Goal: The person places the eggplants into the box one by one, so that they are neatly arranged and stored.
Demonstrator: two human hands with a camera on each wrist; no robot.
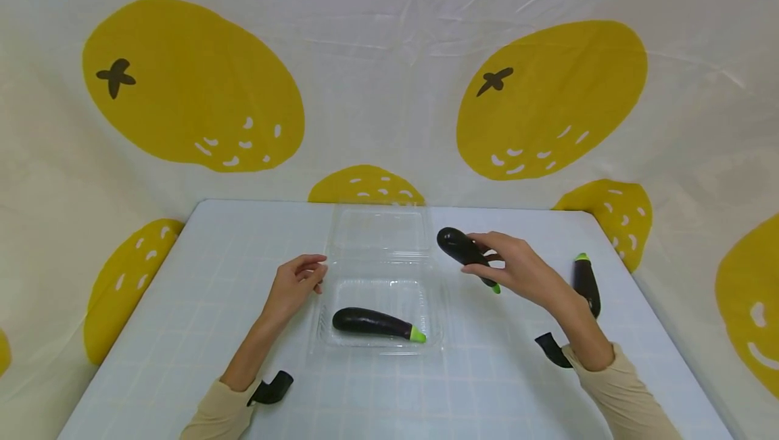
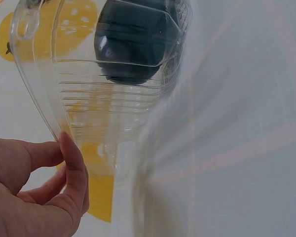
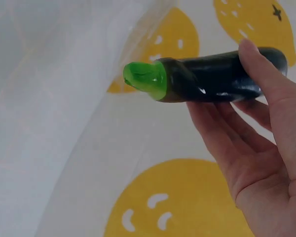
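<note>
A person sits at a pale tabletop [image 1: 182,305] backed by a lemon-print cloth [image 1: 189,88]. The right hand [image 1: 517,267] grips a dark eggplant [image 1: 464,249] between thumb and fingers, lifted just right of an open clear clamshell [image 1: 380,278], green stem end toward the person. The left hand [image 1: 295,284] holds nothing; its loosely curled fingertips touch the clamshell's left edge, seemingly to steady it. A second eggplant [image 1: 374,323] lies in the near tray. A third [image 1: 586,284] lies on the tabletop at far right, behind the right forearm.
</note>
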